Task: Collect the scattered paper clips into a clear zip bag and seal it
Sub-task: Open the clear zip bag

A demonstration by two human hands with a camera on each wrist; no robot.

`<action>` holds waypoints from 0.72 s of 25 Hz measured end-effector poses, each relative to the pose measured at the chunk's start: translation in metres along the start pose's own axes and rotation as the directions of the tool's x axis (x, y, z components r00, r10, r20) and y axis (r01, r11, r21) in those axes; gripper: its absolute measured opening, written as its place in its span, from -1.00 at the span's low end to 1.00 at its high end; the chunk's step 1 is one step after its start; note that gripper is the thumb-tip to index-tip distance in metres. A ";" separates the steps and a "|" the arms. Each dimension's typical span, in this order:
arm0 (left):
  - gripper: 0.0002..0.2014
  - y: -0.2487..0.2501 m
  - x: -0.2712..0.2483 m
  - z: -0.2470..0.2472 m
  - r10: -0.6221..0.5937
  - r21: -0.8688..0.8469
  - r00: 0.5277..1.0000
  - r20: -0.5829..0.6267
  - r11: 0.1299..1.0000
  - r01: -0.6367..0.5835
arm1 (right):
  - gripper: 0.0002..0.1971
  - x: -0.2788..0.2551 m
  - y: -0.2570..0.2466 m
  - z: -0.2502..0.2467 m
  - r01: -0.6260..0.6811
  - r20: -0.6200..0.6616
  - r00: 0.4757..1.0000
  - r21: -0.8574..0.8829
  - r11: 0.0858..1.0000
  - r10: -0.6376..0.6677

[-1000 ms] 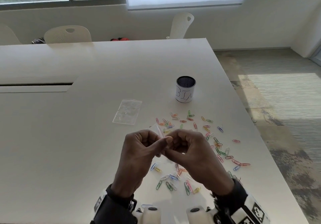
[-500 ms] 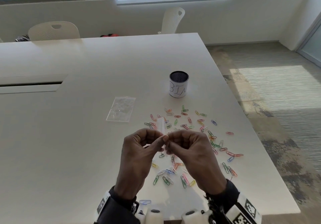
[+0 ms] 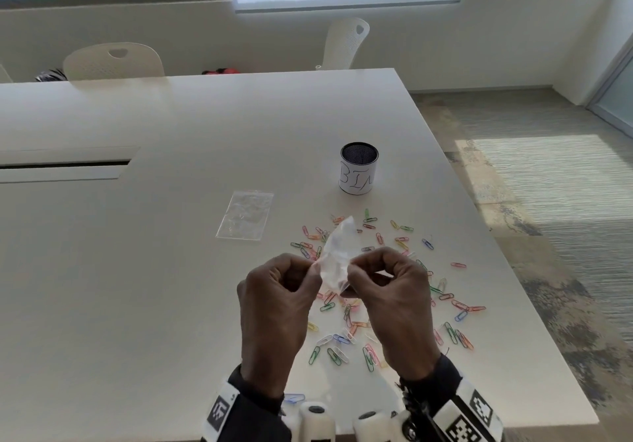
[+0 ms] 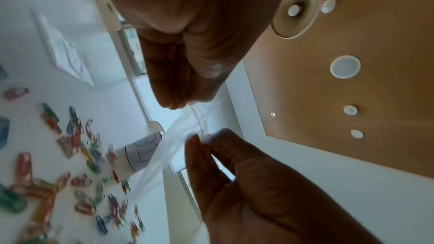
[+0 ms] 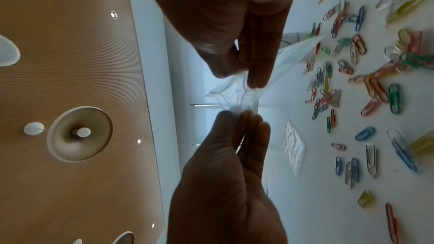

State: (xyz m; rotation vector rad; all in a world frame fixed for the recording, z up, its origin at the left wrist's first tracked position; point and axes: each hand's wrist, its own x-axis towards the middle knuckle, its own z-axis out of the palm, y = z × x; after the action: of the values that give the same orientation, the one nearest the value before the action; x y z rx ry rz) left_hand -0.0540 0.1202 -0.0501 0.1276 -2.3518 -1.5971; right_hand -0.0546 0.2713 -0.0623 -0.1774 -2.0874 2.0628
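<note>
A small clear zip bag (image 3: 337,253) hangs in the air between my two hands, above the table. My left hand (image 3: 313,270) pinches its left edge with thumb and fingers, and my right hand (image 3: 352,270) pinches its right edge. The left wrist view shows my left hand (image 4: 185,103) at the top, my right hand (image 4: 202,138) below it, and the bag (image 4: 169,153) stretched between them. In the right wrist view my right hand (image 5: 239,79) and left hand (image 5: 237,116) hold the bag (image 5: 295,51). Several coloured paper clips (image 3: 346,335) lie scattered on the white table (image 3: 137,270) under and around my hands.
A second clear bag (image 3: 245,215) lies flat on the table to the left of the clips. A mesh cup with a white paper label (image 3: 359,168) stands behind the clips. The table's right edge (image 3: 513,287) runs close to the outermost clips. White chairs (image 3: 114,63) stand at the far side.
My hands have drawn a little apart, and the bag between them now shows wider. Before, the fingertips were pressed together with only a thin strip of it visible.
</note>
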 end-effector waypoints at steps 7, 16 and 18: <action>-0.94 -0.003 0.002 0.000 0.189 0.216 0.977 0.099 0.954 -0.207 | -0.73 0.002 -0.005 0.005 0.243 0.156 0.968 -0.362 0.900 -0.198; -0.89 -0.001 0.010 0.000 0.213 0.209 0.975 0.057 0.953 -0.221 | -0.85 0.012 -0.014 0.010 0.268 0.111 0.963 -0.395 0.879 -0.244; -0.92 -0.001 0.014 -0.001 0.198 0.215 0.980 0.023 0.956 -0.198 | -0.82 0.015 -0.014 0.009 0.272 0.087 0.961 -0.452 0.850 -0.261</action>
State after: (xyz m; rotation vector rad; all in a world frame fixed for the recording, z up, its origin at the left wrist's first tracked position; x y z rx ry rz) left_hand -0.0667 0.1158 -0.0479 -0.0621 -2.4461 -1.2479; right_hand -0.0700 0.2655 -0.0475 0.0681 -2.4239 1.3934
